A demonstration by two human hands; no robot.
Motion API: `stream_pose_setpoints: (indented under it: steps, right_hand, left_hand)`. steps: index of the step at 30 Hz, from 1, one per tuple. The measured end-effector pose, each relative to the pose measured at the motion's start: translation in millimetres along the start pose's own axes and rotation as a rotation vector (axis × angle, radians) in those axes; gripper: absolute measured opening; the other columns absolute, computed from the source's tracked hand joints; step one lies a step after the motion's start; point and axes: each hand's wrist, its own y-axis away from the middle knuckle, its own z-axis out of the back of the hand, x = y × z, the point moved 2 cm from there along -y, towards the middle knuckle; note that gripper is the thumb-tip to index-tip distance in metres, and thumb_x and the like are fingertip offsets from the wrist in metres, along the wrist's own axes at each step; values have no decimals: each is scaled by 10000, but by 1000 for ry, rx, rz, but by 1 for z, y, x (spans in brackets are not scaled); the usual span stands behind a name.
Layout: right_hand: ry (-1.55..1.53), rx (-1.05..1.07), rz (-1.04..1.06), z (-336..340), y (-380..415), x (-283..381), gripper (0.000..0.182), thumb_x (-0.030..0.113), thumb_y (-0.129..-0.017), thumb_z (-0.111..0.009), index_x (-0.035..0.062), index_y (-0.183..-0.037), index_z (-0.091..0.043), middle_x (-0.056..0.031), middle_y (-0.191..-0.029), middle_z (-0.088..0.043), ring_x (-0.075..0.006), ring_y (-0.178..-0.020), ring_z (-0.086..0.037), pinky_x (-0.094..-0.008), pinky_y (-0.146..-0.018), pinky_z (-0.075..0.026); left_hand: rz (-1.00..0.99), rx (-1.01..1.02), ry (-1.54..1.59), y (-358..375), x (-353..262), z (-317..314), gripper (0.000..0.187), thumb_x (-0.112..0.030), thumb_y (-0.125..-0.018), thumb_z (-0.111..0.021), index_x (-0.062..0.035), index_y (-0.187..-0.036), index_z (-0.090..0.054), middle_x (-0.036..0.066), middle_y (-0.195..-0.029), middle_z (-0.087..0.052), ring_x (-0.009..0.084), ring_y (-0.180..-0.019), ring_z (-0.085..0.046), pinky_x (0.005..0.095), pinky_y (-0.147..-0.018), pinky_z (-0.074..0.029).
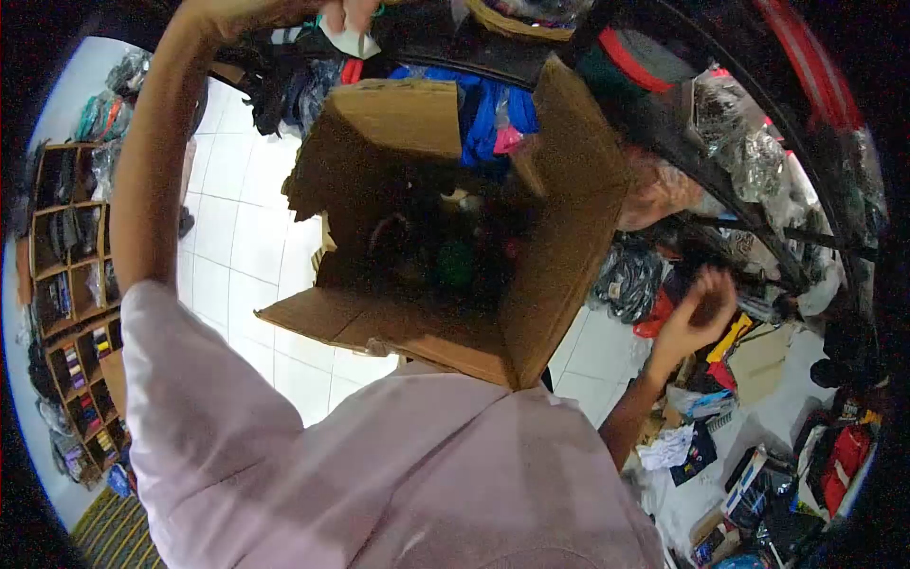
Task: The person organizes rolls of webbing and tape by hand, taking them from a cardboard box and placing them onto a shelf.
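Note:
An open cardboard box (pixel 569 218) is tilted in front of the chest, flaps spread and one edge torn. Its inside is dark, with a round green thing (pixel 456 263) and other small items hard to tell apart. At the top edge, beyond the box, the raised left arm ends in my left hand (pixel 351 13), partly cut off, its fingers closed on a small white item (pixel 353 40). To the right of the box, my right hand (pixel 700 315) is held up with curved fingers apart and nothing visible in it.
Wooden pigeonhole shelves (pixel 71 327) with small goods stand at the left. Blue cloth (pixel 493 114) hangs behind the box. Plastic-wrapped packets (pixel 744 142) fill a dark rack at the upper right. Clothes, packages and a red item (pixel 846 463) lie at the lower right. White tiles (pixel 232 223) cover the floor.

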Motion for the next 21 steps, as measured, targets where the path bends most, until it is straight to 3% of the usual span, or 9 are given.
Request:
stream_pose_setpoints:
  steps: [1,2,4,5,6,8,12,14,21]
  right_hand:
    - [-75,38,-114,10,46,-43,323,93,-924,-619,-47,-1205,-544,-131,-1064,-632,-199,-1000,-607,-326,-908,-482]
    - [-49,204,-210,31,111,-115,321,137,-930,-619,-29,-1198,-558,-112,-1049,-632,-193,-959,-615,-308,-866,-497]
    - [89,237,-626,42,223,-137,311,140,-913,-623,-15,-1180,-582,-113,-1031,-653,-195,-929,-636,-277,-804,-516]
    - [293,431,-752,56,273,-149,322,44,-865,-628,-38,-1173,-586,-131,-1118,-668,-260,-953,-676,-328,-859,-527]
    - [474,618,-794,63,310,-142,314,72,-885,-620,-38,-1177,-585,-134,-1133,-667,-270,-1007,-659,-346,-889,-523]
    - [480,608,-821,82,334,-125,310,76,-882,-626,-35,-1169,-591,-134,-1124,-669,-267,-1002,-659,-346,-885,-522]
    - [461,544,-878,104,386,-126,292,89,-869,-649,-23,-1135,-614,-133,-1092,-676,-255,-978,-659,-348,-870,-520]
    - [453,506,-906,108,406,-122,283,96,-862,-660,-18,-1119,-626,-132,-1075,-680,-249,-967,-658,-348,-863,-520]
    - [409,411,-937,121,428,-104,252,119,-839,-700,2,-1060,-667,-129,-1018,-693,-229,-926,-657,-351,-837,-516]
  left_hand:
    - [401,-372,-61,10,41,-33,341,-72,-767,-658,31,-1091,-621,111,-764,-666,200,-647,-675,280,-524,-542]
    - [352,-114,73,-15,50,-67,235,-45,-811,-589,33,-1029,-633,122,-795,-677,196,-651,-686,273,-525,-558]
    - [578,295,253,-49,107,-122,271,-204,-902,-583,2,-1068,-644,152,-921,-697,236,-826,-705,310,-682,-585]
    - [650,480,226,-69,158,-154,300,-225,-903,-589,-1,-1096,-638,157,-939,-703,252,-832,-708,321,-723,-595]
    - [764,765,384,-86,238,-180,409,-276,-868,-655,-30,-1191,-603,173,-1105,-670,261,-1004,-674,333,-834,-579]
    - [898,1001,384,-111,340,-232,427,-301,-940,-564,-82,-1304,-527,197,-1137,-646,326,-1152,-581,544,-954,-485]
    - [855,938,199,-137,359,-219,436,-297,-929,-580,-86,-1308,-526,192,-1168,-629,329,-1188,-539,577,-961,-447]
    - [819,887,81,-157,331,-262,443,-294,-922,-590,-89,-1310,-526,188,-1188,-617,331,-1212,-511,599,-966,-422]
    - [674,624,-280,-179,321,-294,471,-285,-897,-627,-99,-1317,-525,175,-1260,-577,339,-1297,-413,677,-984,-333]
